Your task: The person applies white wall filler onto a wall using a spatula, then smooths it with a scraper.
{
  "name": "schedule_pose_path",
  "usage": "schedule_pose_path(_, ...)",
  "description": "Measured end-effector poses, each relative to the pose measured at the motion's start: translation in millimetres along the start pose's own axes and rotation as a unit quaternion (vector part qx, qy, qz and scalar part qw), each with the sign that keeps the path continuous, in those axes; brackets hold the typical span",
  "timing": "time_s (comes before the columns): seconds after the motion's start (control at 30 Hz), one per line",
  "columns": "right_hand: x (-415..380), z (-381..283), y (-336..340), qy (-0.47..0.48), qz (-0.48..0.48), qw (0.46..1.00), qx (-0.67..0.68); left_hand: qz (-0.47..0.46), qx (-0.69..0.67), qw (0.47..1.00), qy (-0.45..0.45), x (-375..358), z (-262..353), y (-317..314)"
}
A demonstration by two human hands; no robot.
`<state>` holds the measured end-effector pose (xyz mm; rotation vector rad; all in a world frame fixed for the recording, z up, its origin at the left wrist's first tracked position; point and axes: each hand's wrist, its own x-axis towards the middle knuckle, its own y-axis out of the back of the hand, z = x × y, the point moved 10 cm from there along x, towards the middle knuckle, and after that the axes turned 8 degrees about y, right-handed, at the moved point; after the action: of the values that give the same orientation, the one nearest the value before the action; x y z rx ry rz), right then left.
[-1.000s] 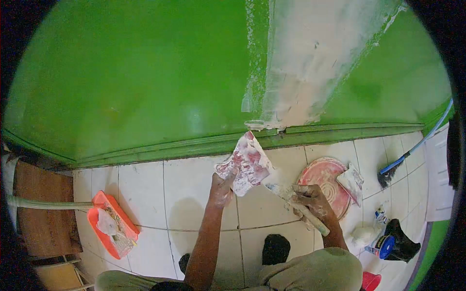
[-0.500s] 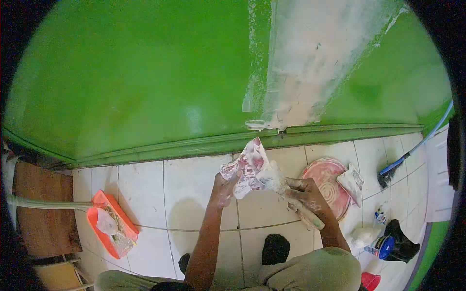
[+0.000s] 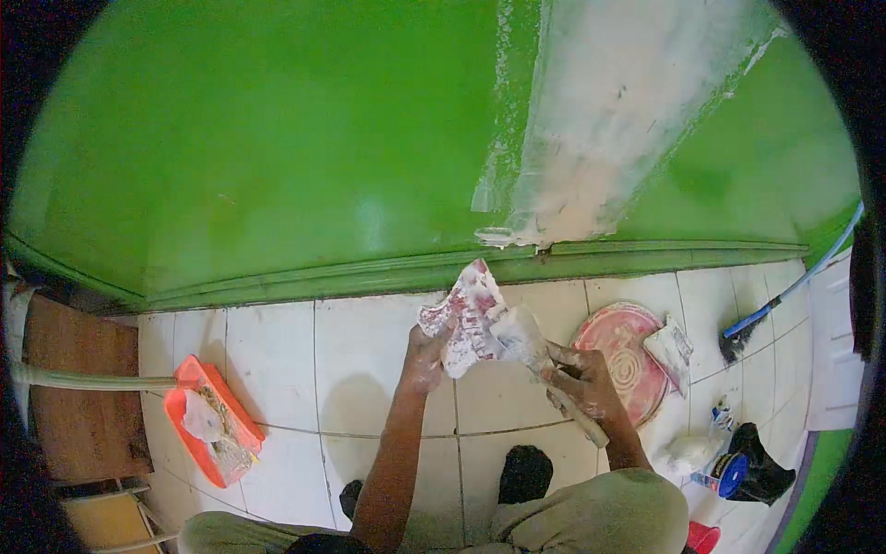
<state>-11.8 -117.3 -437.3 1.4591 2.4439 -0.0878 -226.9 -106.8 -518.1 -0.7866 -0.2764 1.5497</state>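
My left hand [image 3: 425, 358] is closed on a putty-smeared red and white piece [image 3: 469, 323], held up in front of the wall's foot. My right hand [image 3: 580, 380] grips a putty knife [image 3: 519, 334] with a whitish blade, its handle pointing down and right below the palm. The blade touches or overlaps the piece's right side. Behind them rises a green wall [image 3: 277, 138] with a broad white putty patch [image 3: 600, 120] that reaches down to the skirting.
A round red lid [image 3: 614, 355] with a coated plate [image 3: 669, 353] stands on the tiles at right. Beyond are a broom [image 3: 738, 337], a blue-lidded tub [image 3: 732, 475] and a black bag [image 3: 764, 466]. An orange dustpan [image 3: 198, 448] lies left, near a wooden board [image 3: 83, 388].
The putty knife has turned slightly in my right hand, and its blade sits a little lower against the piece. My view has shifted slightly.
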Motion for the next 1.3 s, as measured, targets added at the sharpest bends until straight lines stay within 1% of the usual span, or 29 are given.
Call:
schedule_pose_path(0.03, 0, 0, -1, 0.000, -0.001, 1.000, -0.001, 0.000, 0.000, 1.000, -0.001, -1, 1, -2)
schedule_pose_path(0.1, 2, -7, 6, 0.038, 0.049, 0.998, 0.026, 0.041, -0.073, 0.996, -0.026, -4, 5, 4)
schedule_pose_path(0.13, 5, -8, 6, 0.037, 0.049, 0.998, 0.026, 0.041, -0.073, 0.996, -0.025, -2, 1, 11)
schedule_pose_path(0.2, 13, -18, 24, 0.085, 0.133, 0.987, 0.042, 0.017, -0.166, 0.986, -0.012, -1, 1, 21)
schedule_pose_path(0.23, 18, -9, 24, 0.083, 0.134, 0.987, 0.043, 0.006, -0.149, 0.989, -0.002, -3, 3, 25)
schedule_pose_path(0.3, 29, 11, 38, 0.133, 0.223, 0.966, -0.016, 0.011, -0.145, 0.989, -0.002, -7, 10, 40)
schedule_pose_path(0.33, 40, 24, 35, 0.134, 0.224, 0.965, -0.016, 0.018, -0.142, 0.990, -0.001, -9, 13, 52)
schedule_pose_path(0.37, 42, 7, 32, 0.250, 0.261, 0.915, -0.181, 0.000, -0.166, 0.986, 0.017, -6, 7, 71)
schedule_pose_path(0.4, 34, -19, 14, 0.354, 0.285, 0.824, -0.338, -0.001, -0.166, 0.986, 0.017, -10, 13, 78)
schedule_pose_path(0.43, 41, -18, 6, 0.324, 0.259, 0.839, -0.353, 0.014, -0.151, 0.988, 0.010, -14, 19, 87)
schedule_pose_path(0.47, 46, -17, 6, 0.323, 0.258, 0.839, -0.353, 0.032, -0.136, 0.990, 0.005, -17, 22, 94)
schedule_pose_path(0.53, 55, -25, -15, 0.387, 0.246, 0.748, -0.480, 0.047, -0.147, 0.988, -0.008, -19, 23, 110)
schedule_pose_path(0.57, 63, -22, -15, 0.413, 0.243, 0.730, -0.487, 0.040, -0.142, 0.989, -0.007, -19, 25, 112)
schedule_pose_path(0.6, 71, -19, -8, 0.415, 0.242, 0.731, -0.485, 0.032, -0.137, 0.990, -0.007, -20, 29, 113)
schedule_pose_path(0.67, 100, 1, -8, 0.354, 0.127, 0.710, -0.595, 0.030, -0.150, 0.988, -0.022, -27, 38, 106)
schedule_pose_path(0.7, 98, -6, -4, 0.380, 0.159, 0.688, -0.598, 0.028, -0.159, 0.986, -0.030, -28, 39, 106)
schedule_pose_path(0.73, 103, -6, 0, 0.381, 0.155, 0.686, -0.600, 0.026, -0.168, 0.985, -0.038, -29, 41, 106)
schedule_pose_path(0.8, 99, -14, 3, 0.474, 0.194, 0.615, -0.599, 0.055, -0.185, 0.981, 0.014, -26, 25, 118)
schedule_pose_path(0.83, 108, -7, 6, 0.468, 0.165, 0.616, -0.612, 0.056, -0.190, 0.980, 0.015, -26, 23, 118)
schedule_pose_path(0.87, 113, -5, 12, 0.467, 0.161, 0.615, -0.614, 0.040, -0.192, 0.981, 0.015, -27, 26, 110)
schedule_pose_path(0.93, 122, 1, 10, 0.476, 0.124, 0.583, -0.647, 0.024, -0.194, 0.981, 0.015, -27, 25, 103)
schedule_pose_path(0.97, 126, -1, 14, 0.475, 0.123, 0.584, -0.646, 0.012, -0.196, 0.980, 0.011, -27, 26, 101)
schedule_pose_path(1.0, 128, -3, 12, 0.486, 0.107, 0.565, -0.658, 0.001, -0.198, 0.980, 0.007, -26, 27, 98)
schedule_pose_path(1.03, 129, -4, 8, 0.498, 0.092, 0.545, -0.669, 0.001, -0.198, 0.980, 0.007, -27, 28, 98)
schedule_pose_path(1.07, 132, -2, 12, 0.497, 0.091, 0.545, -0.669, 0.020, -0.185, 0.983, 0.011, -27, 28, 99)
schedule_pose_path(1.13, 143, 12, 13, 0.467, 0.044, 0.546, -0.694, 0.040, -0.172, 0.984, 0.016, -28, 31, 97)
schedule_pose_path(1.17, 143, 11, 14, 0.466, 0.042, 0.547, -0.694, 0.030, -0.178, 0.983, 0.021, -29, 33, 91)
schedule_pose_path(1.23, 140, 3, 13, 0.482, 0.072, 0.516, -0.704, 0.021, -0.185, 0.982, 0.028, -29, 32, 90)
schedule_pose_path(1.3, 140, -2, 13, 0.480, 0.077, 0.511, -0.709, 0.002, -0.192, 0.981, 0.014, -27, 30, 95)
